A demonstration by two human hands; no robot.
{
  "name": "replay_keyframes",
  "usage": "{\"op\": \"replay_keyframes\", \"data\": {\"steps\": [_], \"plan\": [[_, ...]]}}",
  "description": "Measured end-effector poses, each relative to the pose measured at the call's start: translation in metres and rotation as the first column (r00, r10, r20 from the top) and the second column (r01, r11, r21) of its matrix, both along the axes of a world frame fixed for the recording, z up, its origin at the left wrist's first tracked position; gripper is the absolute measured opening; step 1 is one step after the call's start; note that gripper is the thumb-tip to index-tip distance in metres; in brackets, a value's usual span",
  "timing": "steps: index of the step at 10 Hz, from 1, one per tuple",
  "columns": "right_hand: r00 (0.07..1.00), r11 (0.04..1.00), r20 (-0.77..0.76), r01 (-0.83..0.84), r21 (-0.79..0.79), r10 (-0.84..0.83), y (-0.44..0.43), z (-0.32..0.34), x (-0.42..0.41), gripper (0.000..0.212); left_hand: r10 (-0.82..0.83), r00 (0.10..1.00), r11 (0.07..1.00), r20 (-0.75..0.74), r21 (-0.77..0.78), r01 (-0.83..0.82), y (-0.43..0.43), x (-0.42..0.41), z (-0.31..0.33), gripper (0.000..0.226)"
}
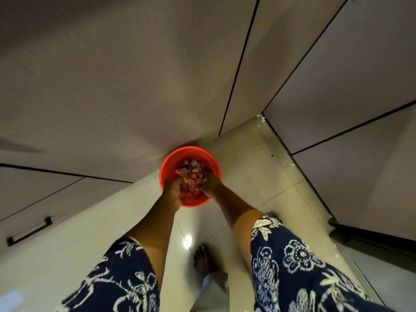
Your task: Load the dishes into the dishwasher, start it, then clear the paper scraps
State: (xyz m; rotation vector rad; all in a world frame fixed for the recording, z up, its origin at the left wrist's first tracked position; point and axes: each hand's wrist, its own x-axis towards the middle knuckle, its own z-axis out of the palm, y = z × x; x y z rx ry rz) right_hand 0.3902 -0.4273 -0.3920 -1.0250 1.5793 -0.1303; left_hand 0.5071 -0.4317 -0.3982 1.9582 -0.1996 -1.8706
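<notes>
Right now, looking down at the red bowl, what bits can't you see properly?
All in the head view:
Fingertips of the left hand and right hand: buried in the paper scraps, so I cannot tell whether they grip anything.
Bottom of the red bowl: covered by the scraps and both hands.
White specks by the cabinet corner: too small to tell whether they are paper.

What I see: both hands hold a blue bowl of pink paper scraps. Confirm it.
Not quite: the bowl is red, not blue, as the head view shows. The left hand and right hand do hold it, with pink paper scraps inside.
</notes>
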Motion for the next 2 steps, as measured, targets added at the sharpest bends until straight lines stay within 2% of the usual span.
{"op": "replay_keyframes", "data": {"steps": [1,2], "plan": [[0.986,0.987,-0.050,0.156,-0.030,-0.157,0.010,0.072,-0.013,0.048,-0.017,1.000,0.999,0.005,-0.044,0.017,0.007,-0.007,0.068,0.039],[0.962,0.963,-0.077,0.258,-0.074,-0.264,0.022,0.150,-0.036,0.043,-0.172,0.981,0.969,0.089,-0.165,0.185,0.023,-0.027,0.157,0.029]]}}
